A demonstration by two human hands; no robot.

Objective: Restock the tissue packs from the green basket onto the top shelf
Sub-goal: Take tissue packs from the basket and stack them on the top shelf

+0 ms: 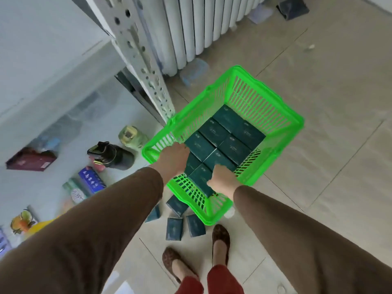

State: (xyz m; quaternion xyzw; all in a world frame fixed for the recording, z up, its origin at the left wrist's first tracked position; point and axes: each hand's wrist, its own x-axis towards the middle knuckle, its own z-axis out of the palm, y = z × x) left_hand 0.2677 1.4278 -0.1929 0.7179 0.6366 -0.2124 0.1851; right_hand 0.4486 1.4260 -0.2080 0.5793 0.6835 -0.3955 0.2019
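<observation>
Reaching down from above, both hands are inside the green basket, which appears to sit on the tiled floor beside the perforated upright of a white shelf unit. The left hand is at the basket's near-left side, its fingers hidden below the knuckles among the packs, so its grip cannot be told. The right hand lies on a dark green tissue pack that stands tilted at the near end of the basket; its fingers curve down over the pack's edge, though how firmly they hold it is unclear. Further in, more tissue packs lie flat in two neat rows on the basket's bottom. Four loose packs lie on the floor just in front of the basket's near corner, close to the person's patterned shoes (red trouser legs show above them). Brown sleeves cover both arms. Lower shelves at the left carry bottles and boxed goods, blurred, and a white radiator stands behind
</observation>
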